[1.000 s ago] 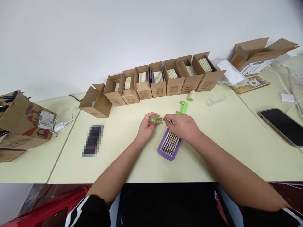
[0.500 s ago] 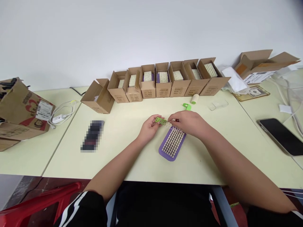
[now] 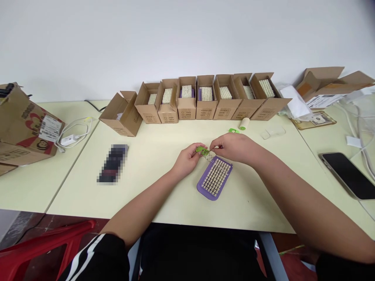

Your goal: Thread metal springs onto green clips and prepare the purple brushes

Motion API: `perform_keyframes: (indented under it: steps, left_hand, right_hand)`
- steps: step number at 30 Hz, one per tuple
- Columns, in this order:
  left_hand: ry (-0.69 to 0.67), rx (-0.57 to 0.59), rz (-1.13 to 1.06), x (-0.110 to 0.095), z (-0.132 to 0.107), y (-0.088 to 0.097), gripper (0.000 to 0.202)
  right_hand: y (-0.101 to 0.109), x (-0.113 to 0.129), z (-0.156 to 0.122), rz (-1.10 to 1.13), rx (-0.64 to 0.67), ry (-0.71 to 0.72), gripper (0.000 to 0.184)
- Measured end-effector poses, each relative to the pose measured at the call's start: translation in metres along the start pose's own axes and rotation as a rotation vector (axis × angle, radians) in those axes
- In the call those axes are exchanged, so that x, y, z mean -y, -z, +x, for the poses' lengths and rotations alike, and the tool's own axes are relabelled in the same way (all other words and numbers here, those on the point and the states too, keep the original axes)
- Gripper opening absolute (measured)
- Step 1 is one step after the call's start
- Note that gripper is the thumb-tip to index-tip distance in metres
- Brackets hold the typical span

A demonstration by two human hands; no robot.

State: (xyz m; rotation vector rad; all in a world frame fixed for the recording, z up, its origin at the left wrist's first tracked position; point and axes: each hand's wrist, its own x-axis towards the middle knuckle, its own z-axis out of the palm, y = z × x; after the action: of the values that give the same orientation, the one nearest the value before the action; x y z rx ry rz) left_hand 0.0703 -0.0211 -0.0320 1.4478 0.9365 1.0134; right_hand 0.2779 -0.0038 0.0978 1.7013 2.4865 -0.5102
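My left hand [image 3: 186, 160] pinches a small green plate [image 3: 202, 150] by its left end. Thin wire loops [image 3: 208, 157] hang off the plate toward the purple tray. Close by on the right, my right hand [image 3: 236, 148] has its thumb and forefinger pressed together at the plate's right end. What it grips is too small to make out; a dark red bit shows between its fingers. Just below the hands, a purple tray [image 3: 200, 186] lies tilted on the table, filled with rows of small pale round pieces [image 3: 216, 177].
Several open cardboard boxes [image 3: 186, 113] holding pale ribbed pieces line the wall. A pale roll with a green end [image 3: 245, 123], a green piece [image 3: 233, 130] and a clear plastic piece [image 3: 273, 132] lie before them. A phone [image 3: 350, 175] is at right, a blurred dark object [image 3: 113, 164] at left.
The view has shifted slightly. The green plate and wire loops have turned a little and sit farther from the tray's top edge. My right hand has drawn slightly up, uncovering more of the tray.
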Motion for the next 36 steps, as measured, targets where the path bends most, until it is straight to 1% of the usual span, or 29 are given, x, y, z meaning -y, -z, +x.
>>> perform_keyframes:
  steps: [5,10,13,18,20,22,25,28,32,36]
  left_hand:
    - [-0.008,-0.016,0.074,0.002,-0.001,0.001,0.028]
    - [-0.012,-0.034,0.082,-0.004,-0.002,-0.001,0.025]
    - [-0.022,-0.034,0.112,-0.006,-0.002,-0.002,0.026]
    - [-0.028,-0.028,0.171,-0.006,-0.002,-0.001,0.032]
    - [-0.030,-0.033,0.177,-0.005,-0.002,-0.001,0.033]
    - [-0.037,-0.033,0.168,-0.005,-0.002,-0.001,0.033]
    - [-0.045,-0.027,0.161,-0.006,-0.002,-0.001,0.031]
    - [-0.039,-0.032,0.172,-0.007,-0.002,-0.002,0.029]
    - [-0.010,-0.032,0.184,-0.007,-0.001,-0.001,0.030]
    - [-0.007,-0.010,0.172,-0.006,-0.001,-0.001,0.030]
  right_hand:
    - [0.004,0.005,0.008,-0.097,0.006,0.057,0.029]
    - [0.009,0.011,0.014,-0.176,0.033,0.083,0.025]
    - [0.015,0.021,0.014,-0.251,0.066,0.078,0.024]
    - [0.030,0.046,0.014,-0.392,0.172,0.062,0.023]
    - [0.032,0.049,0.015,-0.415,0.194,0.064,0.024]
    - [0.030,0.044,0.017,-0.401,0.182,0.091,0.026]
    - [0.023,0.030,0.021,-0.338,0.139,0.125,0.028]
    - [0.017,0.018,0.024,-0.290,0.137,0.106,0.028]
    - [0.017,0.011,0.023,-0.237,0.164,0.124,0.030]
    - [0.019,0.005,0.019,-0.173,0.111,0.152,0.031]
